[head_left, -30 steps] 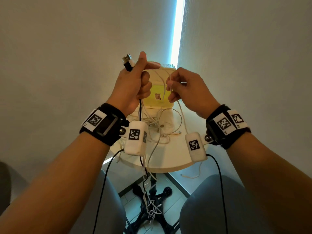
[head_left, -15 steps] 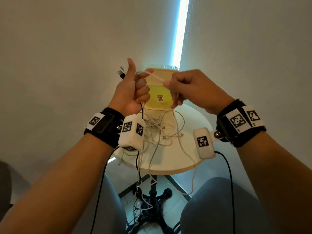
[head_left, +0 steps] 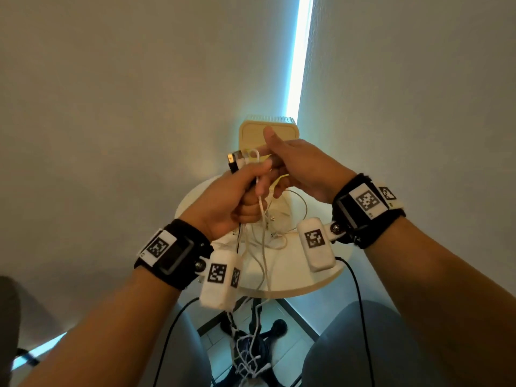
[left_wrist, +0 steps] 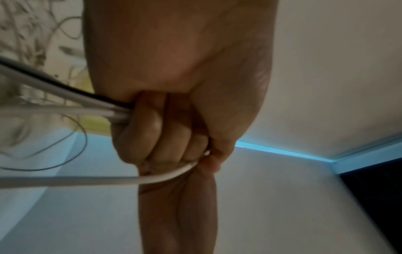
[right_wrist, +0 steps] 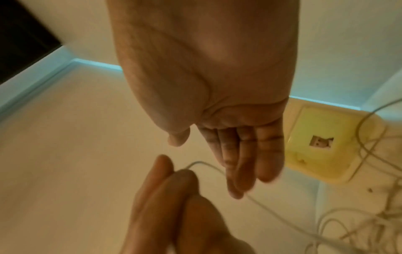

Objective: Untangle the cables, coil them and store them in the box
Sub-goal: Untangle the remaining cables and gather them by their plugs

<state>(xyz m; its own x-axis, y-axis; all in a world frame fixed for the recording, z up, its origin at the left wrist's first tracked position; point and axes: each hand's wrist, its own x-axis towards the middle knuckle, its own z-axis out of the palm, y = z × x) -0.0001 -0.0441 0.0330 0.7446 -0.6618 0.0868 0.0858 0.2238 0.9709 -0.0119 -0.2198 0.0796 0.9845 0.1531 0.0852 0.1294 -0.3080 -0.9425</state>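
My left hand (head_left: 240, 188) is held above the round table and grips a bundle of white and black cables (left_wrist: 71, 104) in its fist. Their USB plugs (head_left: 236, 160) stick out past my thumb. A white cable (left_wrist: 165, 175) loops round the outside of the curled fingers, and the strands hang down to a cable tangle (head_left: 269, 233) on the table. My right hand (head_left: 282, 169) lies just beyond the left one, its fingers (right_wrist: 241, 163) straight and holding nothing. The yellow box (head_left: 268, 129) stands at the table's far edge, half hidden by my hands.
The white round table (head_left: 310, 280) stands in a wall corner, close to both walls. More white cable (head_left: 248, 356) hangs off the front edge down to the black table base on the tiled floor. My knees are on either side below.
My right hand has let go of the white cable it was pinching and opened. Both hands have come together, with a white loop now lying on my left fist.
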